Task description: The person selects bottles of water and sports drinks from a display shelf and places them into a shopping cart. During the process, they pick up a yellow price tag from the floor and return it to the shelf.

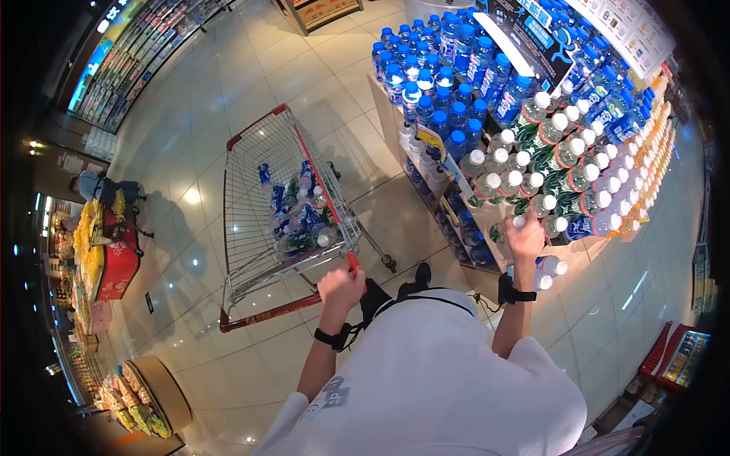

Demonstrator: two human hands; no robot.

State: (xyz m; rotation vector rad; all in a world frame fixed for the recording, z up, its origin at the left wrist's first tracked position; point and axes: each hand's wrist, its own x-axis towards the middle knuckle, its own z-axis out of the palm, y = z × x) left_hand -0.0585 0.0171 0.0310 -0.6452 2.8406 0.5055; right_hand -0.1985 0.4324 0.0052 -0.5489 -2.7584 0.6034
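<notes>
My left hand (341,286) is closed around the red handle (353,263) of a metal shopping cart (247,190). Several bottles with blue and green labels (300,216) lie jumbled inside the cart. On the right, my right hand (525,237) is closed on a white-capped bottle (519,222) at the near edge of a bottle display. Rows of white-capped bottles with green labels (568,152) stand just beyond that hand. Blue-capped bottles (456,110) fill the far left part of the display.
Wooden display shelves (391,125) hold more bottles below. A person (106,186) is near a red stand (118,262) at the left. A round stand of packaged goods (163,391) sits at the lower left, and a red cooler (684,356) at the lower right.
</notes>
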